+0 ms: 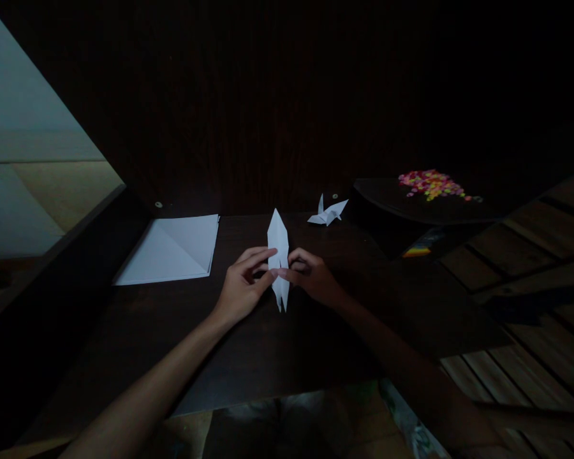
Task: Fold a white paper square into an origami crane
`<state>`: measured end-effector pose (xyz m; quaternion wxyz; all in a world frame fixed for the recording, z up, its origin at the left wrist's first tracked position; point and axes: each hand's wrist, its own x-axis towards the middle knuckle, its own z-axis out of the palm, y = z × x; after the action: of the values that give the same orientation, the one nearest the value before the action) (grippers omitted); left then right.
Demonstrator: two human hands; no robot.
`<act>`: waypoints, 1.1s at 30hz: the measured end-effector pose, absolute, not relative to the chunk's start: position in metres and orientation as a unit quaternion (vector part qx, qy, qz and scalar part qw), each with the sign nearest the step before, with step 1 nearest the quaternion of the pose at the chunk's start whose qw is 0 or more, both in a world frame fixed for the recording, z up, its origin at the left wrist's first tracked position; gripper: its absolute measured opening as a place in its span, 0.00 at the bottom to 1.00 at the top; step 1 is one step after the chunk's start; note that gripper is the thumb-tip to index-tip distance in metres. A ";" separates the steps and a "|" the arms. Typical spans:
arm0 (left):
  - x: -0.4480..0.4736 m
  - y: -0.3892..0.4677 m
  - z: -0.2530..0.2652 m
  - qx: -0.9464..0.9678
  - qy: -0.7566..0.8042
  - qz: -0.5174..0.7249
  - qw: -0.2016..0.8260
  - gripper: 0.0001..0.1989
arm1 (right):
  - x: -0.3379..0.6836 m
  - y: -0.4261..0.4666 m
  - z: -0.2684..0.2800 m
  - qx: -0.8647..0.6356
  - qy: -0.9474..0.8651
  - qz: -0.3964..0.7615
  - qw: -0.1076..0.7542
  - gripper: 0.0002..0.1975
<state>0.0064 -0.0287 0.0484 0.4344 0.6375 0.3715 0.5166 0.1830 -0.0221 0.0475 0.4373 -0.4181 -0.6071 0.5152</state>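
Note:
Between my two hands is a folded white origami paper [278, 233], long and narrow, with a pointed far end and two slim points at the near end. My left hand [243, 284] grips its left edge, thumb and fingers closed on the lower half. From the right, my right hand [316, 277] pinches the same paper, its thumb on the middle near the slit. Behind it to the right stands a finished white paper crane [328, 211], touched by neither hand.
A stack of white square paper [172, 248] lies at the left of the dark table [239, 370]. On a dark shelf [377, 191] at the right sits a heap of small pink and yellow pieces [433, 183]. A dark panel [249, 115] rises behind.

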 end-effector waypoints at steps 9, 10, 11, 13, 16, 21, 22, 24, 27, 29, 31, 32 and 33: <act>0.006 -0.026 0.040 0.650 0.358 0.500 0.447 0.26 | 0.183 -0.018 0.043 -0.428 -0.596 0.508 0.450 0.14; 0.006 -0.026 0.040 0.644 0.366 0.503 0.445 0.27 | 0.183 -0.018 0.043 -0.425 -0.596 0.519 0.442 0.15; 0.005 -0.026 0.041 0.639 0.374 0.504 0.445 0.27 | 0.183 -0.019 0.043 -0.421 -0.596 0.529 0.434 0.16; 0.005 -0.026 0.042 0.633 0.383 0.503 0.447 0.29 | 0.183 -0.020 0.044 -0.418 -0.595 0.541 0.422 0.16; 0.004 -0.026 0.043 0.636 0.379 0.495 0.454 0.32 | 0.183 -0.020 0.047 -0.423 -0.594 0.546 0.413 0.15; 0.003 -0.025 0.040 0.647 0.359 0.493 0.457 0.34 | 0.184 -0.018 0.048 -0.441 -0.599 0.525 0.413 0.14; 0.003 -0.025 0.040 0.649 0.357 0.493 0.456 0.34 | 0.184 -0.017 0.048 -0.446 -0.605 0.514 0.414 0.14; 0.004 -0.024 0.040 0.648 0.355 0.496 0.455 0.34 | 0.185 -0.017 0.048 -0.452 -0.614 0.501 0.409 0.15; 0.005 -0.024 0.041 0.633 0.359 0.503 0.465 0.34 | 0.185 -0.018 0.049 -0.446 -0.611 0.526 0.388 0.16; 0.005 -0.024 0.042 0.615 0.363 0.511 0.478 0.34 | 0.185 -0.018 0.048 -0.432 -0.598 0.555 0.385 0.15; 0.004 -0.023 0.043 0.591 0.357 0.526 0.497 0.34 | 0.185 -0.018 0.048 -0.422 -0.574 0.579 0.396 0.15; 0.004 -0.023 0.043 0.578 0.351 0.532 0.509 0.34 | 0.185 -0.018 0.047 -0.421 -0.562 0.587 0.402 0.14; 0.004 -0.022 0.042 0.567 0.344 0.535 0.523 0.35 | 0.185 -0.018 0.047 -0.423 -0.552 0.591 0.409 0.14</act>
<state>0.0039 -0.0219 0.0424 0.5232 0.5673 0.3439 0.5349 0.1852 -0.0179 0.0468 0.4087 -0.4233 -0.5517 0.5912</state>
